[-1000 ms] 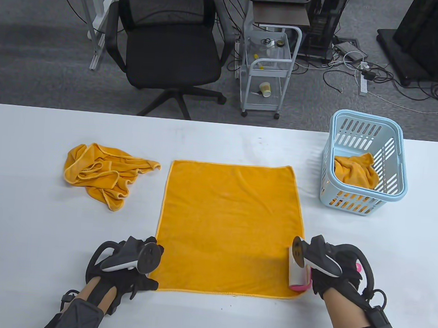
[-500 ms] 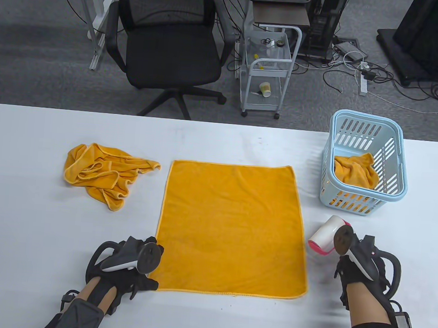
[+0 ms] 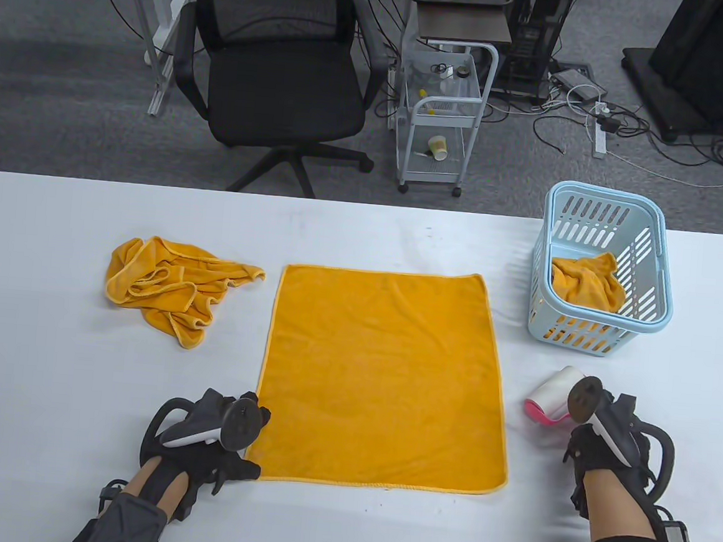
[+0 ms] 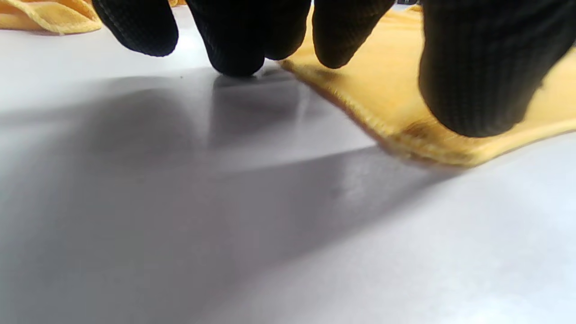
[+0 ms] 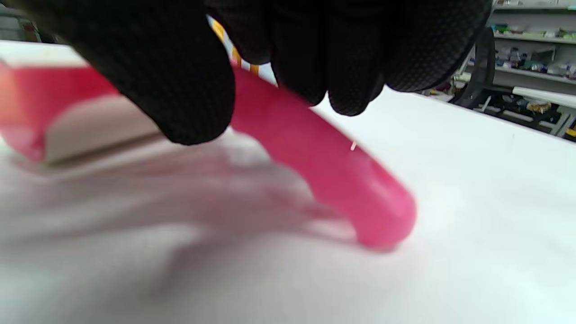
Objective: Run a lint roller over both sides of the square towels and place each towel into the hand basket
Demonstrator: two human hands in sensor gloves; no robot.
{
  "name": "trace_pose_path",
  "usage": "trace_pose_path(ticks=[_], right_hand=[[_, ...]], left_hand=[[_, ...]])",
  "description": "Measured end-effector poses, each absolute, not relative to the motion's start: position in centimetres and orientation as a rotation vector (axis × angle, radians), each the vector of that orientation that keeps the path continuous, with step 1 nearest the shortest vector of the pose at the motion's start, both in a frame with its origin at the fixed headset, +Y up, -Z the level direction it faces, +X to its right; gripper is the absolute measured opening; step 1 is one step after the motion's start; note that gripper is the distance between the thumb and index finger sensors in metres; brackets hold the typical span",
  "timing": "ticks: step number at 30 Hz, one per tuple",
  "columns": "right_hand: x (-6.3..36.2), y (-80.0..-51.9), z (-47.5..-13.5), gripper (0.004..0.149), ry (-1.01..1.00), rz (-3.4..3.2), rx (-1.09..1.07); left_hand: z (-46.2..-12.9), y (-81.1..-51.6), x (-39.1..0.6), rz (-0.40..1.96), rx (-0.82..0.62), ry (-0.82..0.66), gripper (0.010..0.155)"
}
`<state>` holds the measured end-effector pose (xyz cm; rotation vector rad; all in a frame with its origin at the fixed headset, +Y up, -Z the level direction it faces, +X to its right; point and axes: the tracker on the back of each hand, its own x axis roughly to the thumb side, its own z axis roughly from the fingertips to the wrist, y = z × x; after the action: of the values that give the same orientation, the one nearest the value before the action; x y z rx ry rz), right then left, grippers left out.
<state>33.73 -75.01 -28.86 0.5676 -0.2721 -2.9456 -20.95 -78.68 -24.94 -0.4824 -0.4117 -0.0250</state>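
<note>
A flat orange towel (image 3: 381, 373) lies spread in the middle of the table. My left hand (image 3: 253, 444) rests at its near left corner, fingertips (image 4: 234, 45) down on the table and on the towel's edge (image 4: 382, 90). To the right of the towel, my right hand (image 3: 586, 436) grips the pink handle (image 5: 324, 175) of the lint roller (image 3: 548, 395), whose white roll lies low at the table. A crumpled orange towel (image 3: 166, 287) sits at the left. The light blue hand basket (image 3: 605, 193) at the right holds another orange towel (image 3: 586, 279).
The table's far edge runs behind the towels and basket. Beyond it stand a black office chair (image 3: 277, 76) and a small white cart (image 3: 442, 115), with cables on the floor. Bare white tabletop shows between the roller and the basket.
My right hand lifted the lint roller off the towel's near right corner, carried it right, then lowered it to the table beside the towel. The left hand stayed at its corner.
</note>
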Motion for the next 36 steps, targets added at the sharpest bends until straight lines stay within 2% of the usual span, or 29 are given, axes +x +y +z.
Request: trace_pose_path(ticks=[3, 5, 6, 7, 10, 12, 13, 16, 18, 19, 24, 28, 36], right_hand=[[32.5, -73.3, -27.7, 0.082, -0.156, -2.983, 0.488], [31.3, -72.7, -27.1, 0.084, -0.087, -3.015, 0.372], [30.0, -72.5, -26.5, 0.081, -0.063, -3.062, 0.224], [29.5, -72.5, -26.2, 0.079, -0.06, -3.077, 0.165], [26.4, -73.7, -25.1, 0.069, -0.284, -3.122, -0.421], [25.2, -74.4, -24.8, 0.062, -0.391, -3.061, -0.553], [24.8, -75.0, -24.7, 0.06, -0.509, -3.023, -0.606], [24.2, -76.6, -24.5, 0.063, -0.683, -2.918, -0.612], [24.1, -77.1, -24.4, 0.067, -0.714, -2.865, -0.612], [23.9, -77.2, -24.3, 0.068, -0.678, -2.869, -0.623], [23.3, -77.8, -24.4, 0.042, -0.531, -2.879, -0.623], [24.0, -77.9, -24.6, 0.04, -0.575, -2.953, -0.605], [24.4, -78.0, -24.8, 0.04, -0.591, -2.996, -0.591]], left_hand=[[-24.5, -77.8, -20.8, -0.032, -0.448, -0.45, 0.085], [-24.2, -77.2, -20.6, -0.053, -0.423, -0.475, 0.083], [-24.0, -76.9, -20.4, -0.069, -0.409, -0.491, 0.081], [-23.9, -76.8, -20.3, -0.078, -0.409, -0.497, 0.079], [-23.6, -76.6, -20.0, -0.111, -0.4, -0.525, 0.072], [-23.4, -76.7, -19.9, -0.111, -0.404, -0.537, 0.064], [-23.3, -76.8, -19.7, -0.115, -0.415, -0.544, 0.061], [-23.1, -77.4, -19.3, -0.175, -0.436, -0.551, 0.057], [-23.1, -77.9, -19.1, -0.224, -0.449, -0.549, 0.059], [-23.1, -78.0, -19.0, -0.233, -0.446, -0.548, 0.058], [-23.0, -78.3, -18.7, -0.255, -0.43, -0.553, 0.045], [-23.1, -78.4, -18.5, -0.259, -0.42, -0.552, 0.037], [-22.9, -78.6, -17.9, -0.291, -0.407, -0.564, 0.035]])
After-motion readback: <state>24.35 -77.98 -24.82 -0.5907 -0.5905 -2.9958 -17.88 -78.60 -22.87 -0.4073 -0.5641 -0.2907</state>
